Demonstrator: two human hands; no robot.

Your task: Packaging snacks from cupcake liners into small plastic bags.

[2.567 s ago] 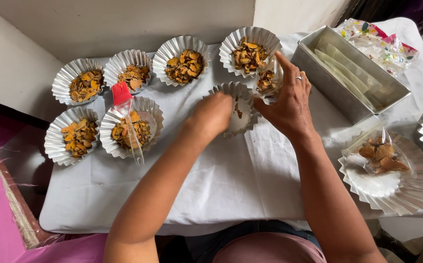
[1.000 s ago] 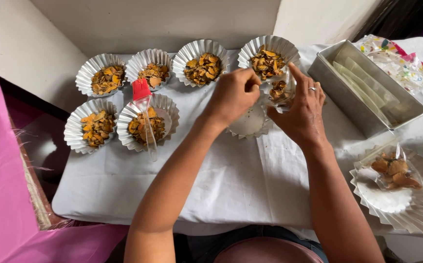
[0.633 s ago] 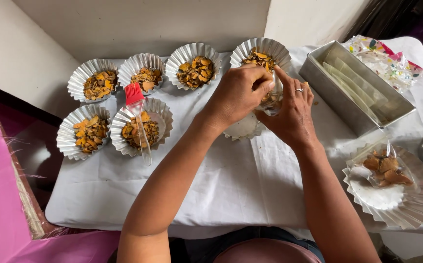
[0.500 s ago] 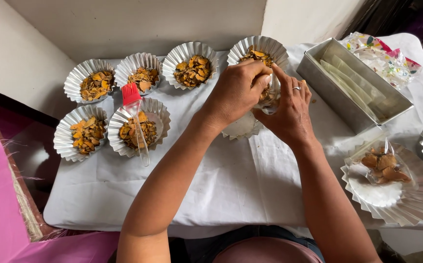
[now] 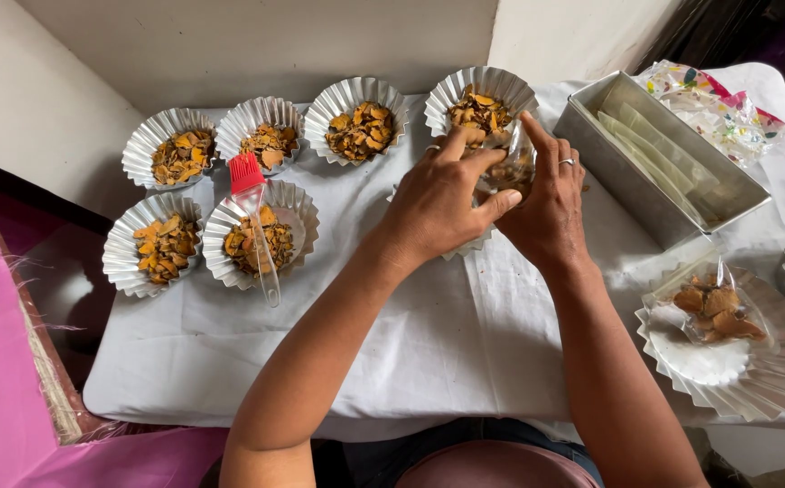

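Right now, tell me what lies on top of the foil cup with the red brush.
The red silicone brush rests across the foil cup, its clear handle overhanging the front rim. Orange-brown chips fill the cup; whatever lies beneath them is covered.

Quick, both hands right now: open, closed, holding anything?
Left hand: fingers closed on the small clear plastic bag of brown chips.
Right hand: fingers cupped around the same bag from the other side, holding it.

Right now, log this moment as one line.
left hand: on clear packet | right hand: on clear packet | over foil cup | red brush: across filled cup
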